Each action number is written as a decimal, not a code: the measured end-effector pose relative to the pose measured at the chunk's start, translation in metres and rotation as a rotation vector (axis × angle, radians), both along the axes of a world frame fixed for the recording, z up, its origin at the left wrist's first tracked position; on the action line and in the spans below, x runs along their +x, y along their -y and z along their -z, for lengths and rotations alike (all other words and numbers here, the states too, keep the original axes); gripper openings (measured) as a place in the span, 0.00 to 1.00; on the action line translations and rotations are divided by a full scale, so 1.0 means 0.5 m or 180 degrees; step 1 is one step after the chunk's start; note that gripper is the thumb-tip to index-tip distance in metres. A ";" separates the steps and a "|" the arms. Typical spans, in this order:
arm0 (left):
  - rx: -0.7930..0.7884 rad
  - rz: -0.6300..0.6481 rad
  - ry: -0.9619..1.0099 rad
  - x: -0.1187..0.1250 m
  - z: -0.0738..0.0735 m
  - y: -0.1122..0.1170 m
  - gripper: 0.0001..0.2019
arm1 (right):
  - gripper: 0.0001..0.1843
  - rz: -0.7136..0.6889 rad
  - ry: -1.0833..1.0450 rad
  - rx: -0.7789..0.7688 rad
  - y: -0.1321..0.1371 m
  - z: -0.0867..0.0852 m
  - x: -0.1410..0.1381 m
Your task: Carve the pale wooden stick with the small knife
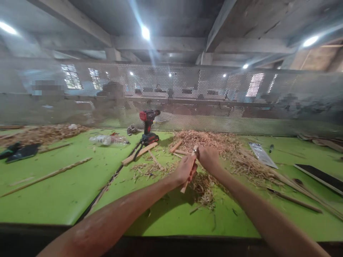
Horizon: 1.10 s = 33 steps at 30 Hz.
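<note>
My left hand (184, 169) is wrapped round a pale strip of wood (183, 188), which slants up and away from me above the green table (171, 221). At the strip's far end my right hand (207, 157) is closed, close against the wood. A small shiny spot shows by its fingers; what this hand grips is mostly hidden, so I cannot tell its kind. Curled wood shavings (205, 191) lie below and beside my hands. Behind them rises a larger heap of shavings (206, 139).
A red and black cordless drill (148, 126) stands upright at the back, near a clear plastic bottle (109, 140). Left lies a spiral-cut stick (50, 175). On the right are a thin-bladed carving tool (297, 201), a plastic packet (263, 155) and a dark flat device (321, 176). Perforated screen (174, 92) behind.
</note>
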<state>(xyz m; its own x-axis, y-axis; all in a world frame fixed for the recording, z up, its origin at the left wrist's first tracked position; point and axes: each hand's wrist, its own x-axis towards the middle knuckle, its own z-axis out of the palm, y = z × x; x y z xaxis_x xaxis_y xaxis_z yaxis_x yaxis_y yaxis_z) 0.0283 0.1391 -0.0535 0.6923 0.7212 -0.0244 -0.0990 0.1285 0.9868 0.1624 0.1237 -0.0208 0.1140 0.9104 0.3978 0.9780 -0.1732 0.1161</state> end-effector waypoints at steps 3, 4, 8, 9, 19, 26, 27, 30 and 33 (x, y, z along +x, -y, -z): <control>0.0310 -0.0108 0.0084 0.002 0.003 0.001 0.17 | 0.20 -0.0001 0.0037 0.0018 -0.001 0.009 -0.003; 0.0390 -0.0149 0.0075 0.002 0.004 0.000 0.16 | 0.20 0.0004 0.0039 0.0016 -0.002 0.011 -0.004; 0.0659 -0.0395 -0.0126 0.000 0.004 -0.003 0.12 | 0.19 0.0019 0.0025 -0.0006 -0.003 0.015 -0.007; 0.0718 -0.0435 -0.0196 0.000 0.003 -0.001 0.12 | 0.19 0.0025 0.0015 -0.0007 -0.004 0.015 -0.006; 0.1052 -0.0154 -0.0521 -0.010 -0.011 0.044 0.12 | 0.16 0.0600 -0.0397 0.0108 -0.042 0.014 0.092; 0.0791 -0.0731 -0.0834 -0.007 -0.008 -0.043 0.17 | 0.17 0.0296 -0.0769 0.0458 -0.042 0.009 0.065; 0.0790 -0.0740 -0.0830 -0.005 -0.006 -0.045 0.18 | 0.16 0.0180 -0.0798 0.0488 -0.041 0.009 0.053; 0.0837 -0.0679 -0.0740 0.001 -0.004 -0.036 0.20 | 0.12 -0.0182 -0.0821 0.0488 -0.036 0.012 0.023; 0.0917 -0.0500 -0.0582 -0.004 -0.006 -0.018 0.18 | 0.08 -0.0428 -0.0773 0.0401 -0.026 0.017 0.009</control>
<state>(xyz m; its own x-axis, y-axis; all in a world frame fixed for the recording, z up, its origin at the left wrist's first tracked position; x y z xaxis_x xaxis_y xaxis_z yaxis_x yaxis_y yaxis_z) 0.0265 0.1482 -0.0507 0.5757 0.8135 0.0819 0.0858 -0.1597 0.9834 0.1667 0.1369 -0.0293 0.1013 0.8689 0.4845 0.9897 -0.0384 -0.1381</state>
